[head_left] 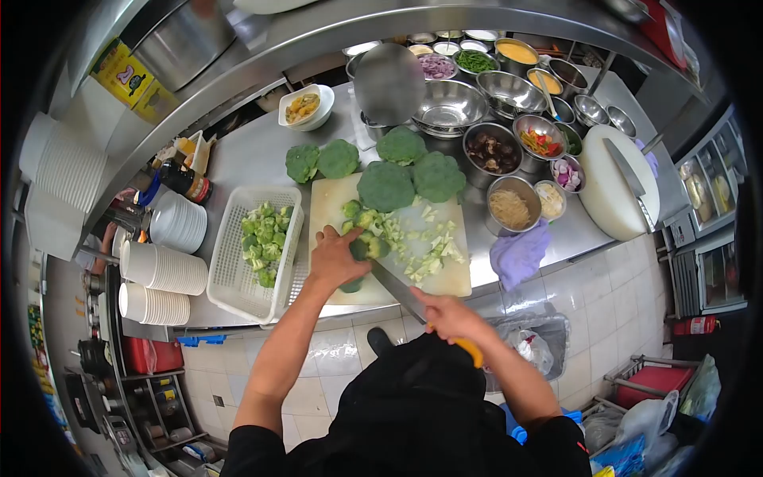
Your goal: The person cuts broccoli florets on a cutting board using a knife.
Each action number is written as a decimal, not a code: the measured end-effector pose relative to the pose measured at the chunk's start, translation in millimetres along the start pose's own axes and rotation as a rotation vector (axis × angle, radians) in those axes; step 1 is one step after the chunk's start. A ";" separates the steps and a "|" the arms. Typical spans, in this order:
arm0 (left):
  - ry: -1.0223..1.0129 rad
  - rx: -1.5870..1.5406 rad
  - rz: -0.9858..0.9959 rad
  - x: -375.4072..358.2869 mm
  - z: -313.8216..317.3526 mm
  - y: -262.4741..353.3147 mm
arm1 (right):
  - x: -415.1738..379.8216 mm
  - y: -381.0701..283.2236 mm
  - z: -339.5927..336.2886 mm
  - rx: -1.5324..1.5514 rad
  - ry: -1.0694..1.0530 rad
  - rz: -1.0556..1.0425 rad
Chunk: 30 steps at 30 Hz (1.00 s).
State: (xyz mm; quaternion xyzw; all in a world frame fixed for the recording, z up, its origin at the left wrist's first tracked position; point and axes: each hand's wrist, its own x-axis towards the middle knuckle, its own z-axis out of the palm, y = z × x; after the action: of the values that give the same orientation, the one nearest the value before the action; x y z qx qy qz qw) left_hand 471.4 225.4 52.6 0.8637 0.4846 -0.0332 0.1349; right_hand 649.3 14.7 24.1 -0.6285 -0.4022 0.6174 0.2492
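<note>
My right hand [453, 316] is wrapped round a kitchen knife [400, 290] with a yellow handle, its blade pointing up and left over the white cutting board [324, 213]. The blade's tip lies close to my left hand [337, 259], which is closed on a piece of broccoli [362, 249] at the board's left side. Cut florets and pale chopped stem pieces [427, 253] are scattered over the board. Several large broccoli heads [386, 187] sit at its far edge. Left of the board, a white perforated basket [230, 262] holds cut florets [265, 238].
Steel bowls [450, 107] and pots of ingredients crowd the back right. A purple cloth [520, 254] hangs over the counter's front edge. A second knife [628, 171] rests on a round white chopping block [604, 191]. Stacked white bowls [159, 269] stand at the left.
</note>
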 end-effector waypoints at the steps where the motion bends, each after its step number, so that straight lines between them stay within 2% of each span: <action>1: 0.034 -0.059 0.075 -0.1 1.8 -9.9 | -1.0 13.9 -10.7 0.046 -0.005 0.003; 3: 0.099 -0.177 0.222 5.4 6.9 -49.5 | 5.4 42.0 -26.4 0.139 -0.018 0.008; 4: 0.114 -0.305 0.236 5.4 5.7 -64.5 | -0.7 39.6 -27.6 0.199 -0.023 0.001; 7: 0.230 -0.322 0.242 -2.0 7.4 -93.1 | 0.3 47.0 -5.8 -0.069 0.145 -0.198; 8: 0.297 -0.225 0.194 -7.3 8.9 -99.0 | -0.1 46.9 3.0 -0.200 0.247 -0.286; 10: 0.142 -0.448 -0.038 -12.6 -0.2 -103.2 | -3.0 39.8 21.3 -0.462 0.453 -0.462; 11: 0.063 -0.561 -0.158 -16.6 -2.6 -106.9 | -6.3 33.7 26.7 -0.479 0.422 -0.425; 12: 0.130 -0.610 -0.083 -14.8 13.0 -125.3 | -13.7 24.3 30.8 -0.499 0.386 -0.388; 15: 0.421 -0.709 0.067 -18.2 26.7 -122.6 | -24.6 -0.4 42.8 -0.565 0.313 -0.339; 17: 0.453 -0.543 0.086 -23.0 24.6 -112.8 | -28.9 -10.7 49.2 -0.566 0.290 -0.365; 18: 0.459 -0.488 0.096 -25.6 21.5 -104.5 | -25.9 -9.2 54.0 -0.544 0.315 -0.434; 20: 0.438 -0.387 0.181 -26.5 19.2 -96.7 | -21.3 -9.5 57.9 -0.562 0.297 -0.426; 27: 0.312 -0.269 0.181 -27.0 12.0 -85.3 | -31.4 -14.5 51.9 -0.637 0.274 -0.403; 30: 0.269 -0.250 0.221 -28.2 8.9 -80.3 | -41.9 -10.4 44.2 -0.555 0.240 -0.400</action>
State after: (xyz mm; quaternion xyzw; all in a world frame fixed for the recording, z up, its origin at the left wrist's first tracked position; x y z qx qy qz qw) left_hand 389.2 239.3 33.1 0.8847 0.4008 0.1580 0.1778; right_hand 607.7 -21.7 51.6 -0.6492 -0.6371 0.3457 0.2305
